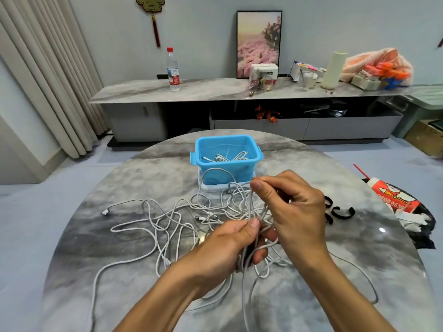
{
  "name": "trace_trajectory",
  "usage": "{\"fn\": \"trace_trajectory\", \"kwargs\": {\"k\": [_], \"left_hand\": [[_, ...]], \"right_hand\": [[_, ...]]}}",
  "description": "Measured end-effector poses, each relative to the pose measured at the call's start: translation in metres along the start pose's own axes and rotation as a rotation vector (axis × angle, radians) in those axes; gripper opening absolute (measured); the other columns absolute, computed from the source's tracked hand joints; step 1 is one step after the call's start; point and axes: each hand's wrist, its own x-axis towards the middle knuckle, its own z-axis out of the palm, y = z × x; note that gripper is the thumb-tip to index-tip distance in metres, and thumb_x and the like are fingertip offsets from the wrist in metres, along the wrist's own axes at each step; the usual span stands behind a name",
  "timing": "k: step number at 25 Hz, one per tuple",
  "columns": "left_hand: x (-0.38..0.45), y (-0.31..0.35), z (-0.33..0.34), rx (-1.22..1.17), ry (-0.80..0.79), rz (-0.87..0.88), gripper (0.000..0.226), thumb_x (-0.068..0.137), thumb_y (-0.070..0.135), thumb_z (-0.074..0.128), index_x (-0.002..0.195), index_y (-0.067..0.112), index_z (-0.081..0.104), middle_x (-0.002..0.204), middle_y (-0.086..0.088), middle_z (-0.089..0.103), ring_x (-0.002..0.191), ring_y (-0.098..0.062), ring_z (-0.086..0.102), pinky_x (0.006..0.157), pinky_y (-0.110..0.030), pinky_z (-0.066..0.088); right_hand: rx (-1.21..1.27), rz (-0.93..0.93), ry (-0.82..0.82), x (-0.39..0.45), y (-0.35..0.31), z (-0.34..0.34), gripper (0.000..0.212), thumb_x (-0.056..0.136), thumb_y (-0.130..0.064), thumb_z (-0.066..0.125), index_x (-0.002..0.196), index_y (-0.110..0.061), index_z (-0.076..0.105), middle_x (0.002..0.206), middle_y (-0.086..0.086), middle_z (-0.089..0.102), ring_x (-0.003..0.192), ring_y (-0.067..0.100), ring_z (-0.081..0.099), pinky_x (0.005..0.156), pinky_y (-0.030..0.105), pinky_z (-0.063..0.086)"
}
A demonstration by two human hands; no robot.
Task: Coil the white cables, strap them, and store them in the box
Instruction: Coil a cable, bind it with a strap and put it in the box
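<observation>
White cables (167, 226) sprawl in a loose tangle across the marble table (96, 283), mostly from nine o'clock through the centre, and part of the bunch is gathered between both hands at about five o'clock. In the head view, the left hand (225, 245) grips a bundle of loops, thumb pressed over the strands. The right hand (294, 207) pinches strands above it, fingers curled round them. The risk I judge here: the strands in hand cross loops lying on the table, so pulling could tighten a knot or drag a neighbouring cable into the coil. A slack grip could also let the gathered loops spring apart. The black straps (340, 212) lie at three o'clock, beyond the right hand. The blue box (203, 161) stands open at twelve o'clock on what may be its white lid, though that is hard to tell. It already holds some white cable.
</observation>
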Motion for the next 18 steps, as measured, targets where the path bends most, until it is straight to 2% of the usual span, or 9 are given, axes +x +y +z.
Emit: {"fn": "trace_trajectory", "kwargs": {"k": [3,5,7,9,11,13,16,18], "left_hand": [[0.000,0.001,0.002,-0.033,0.002,-0.003,0.041,0.096,0.040,0.043,0.100,0.006,0.064,0.064,-0.003,0.051,0.058,-0.011,0.041,0.056,-0.027,0.026],[-0.003,0.001,0.002,-0.015,-0.004,-0.002,0.038,0.098,0.041,0.045,0.092,0.009,0.065,0.067,-0.007,0.057,0.060,-0.013,0.044,0.056,-0.028,0.028],[-0.005,0.001,0.002,0.079,-0.010,0.019,0.039,0.104,0.036,0.040,0.087,0.009,0.062,0.074,-0.011,0.064,0.064,-0.015,0.051,0.057,-0.026,0.034],[-0.003,0.001,0.003,0.138,0.076,0.045,0.037,0.107,0.028,0.036,0.086,0.009,0.060,0.074,-0.004,0.067,0.064,-0.012,0.055,0.056,-0.019,0.040],[-0.001,0.003,-0.001,0.166,0.265,0.096,0.033,0.106,0.023,0.039,0.082,0.014,0.060,0.071,0.002,0.067,0.063,-0.007,0.058,0.056,-0.013,0.042],[0.003,0.004,-0.009,0.259,0.411,0.167,0.035,0.105,0.023,0.041,0.076,0.023,0.061,0.075,0.001,0.069,0.065,-0.001,0.057,0.062,-0.013,0.042],[0.007,0.005,-0.015,0.242,0.439,0.253,0.035,0.105,0.023,0.041,0.074,0.024,0.059,0.066,0.001,0.061,0.068,-0.010,0.057,0.073,-0.023,0.047],[0.007,0.006,-0.013,0.060,0.402,0.264,0.029,0.105,0.022,0.039,0.082,0.015,0.054,0.056,0.007,0.046,0.054,-0.011,0.046,0.063,-0.029,0.050]], "right_hand": [[0.128,0.096,0.093,0.002,0.003,0.002,0.013,0.074,-0.026,0.078,0.082,-0.016,0.079,0.077,-0.008,0.057,0.060,0.004,0.048,0.056,0.018,0.040],[0.213,0.207,0.085,-0.002,0.007,0.004,0.016,0.074,-0.026,0.077,0.082,-0.012,0.078,0.079,-0.004,0.061,0.065,0.010,0.055,0.058,0.019,0.045],[0.216,0.285,0.029,-0.010,0.011,0.010,0.022,0.074,-0.034,0.077,0.082,-0.013,0.078,0.085,-0.004,0.064,0.062,0.025,0.056,0.046,0.019,0.045],[0.191,0.265,0.010,-0.010,0.010,0.014,0.022,0.073,-0.035,0.077,0.082,-0.015,0.079,0.094,-0.005,0.067,0.064,0.026,0.059,0.044,0.017,0.045],[0.159,0.185,0.021,-0.001,0.007,0.009,0.017,0.074,-0.030,0.077,0.084,-0.017,0.080,0.099,-0.006,0.069,0.073,0.011,0.063,0.057,0.016,0.048],[0.067,0.105,0.017,0.008,0.005,0.000,0.010,0.076,-0.030,0.076,0.083,-0.024,0.080,0.091,-0.007,0.070,0.068,0.005,0.061,0.062,0.018,0.049],[0.054,0.123,-0.007,0.008,0.004,-0.005,0.008,0.081,-0.033,0.073,0.079,-0.029,0.079,0.054,-0.006,0.062,0.046,0.006,0.051,0.046,0.019,0.044],[0.006,0.173,-0.075,0.011,0.003,-0.006,0.012,0.085,-0.036,0.070,0.079,-0.027,0.076,0.045,-0.009,0.049,0.040,0.010,0.038,0.040,0.021,0.032]]}}
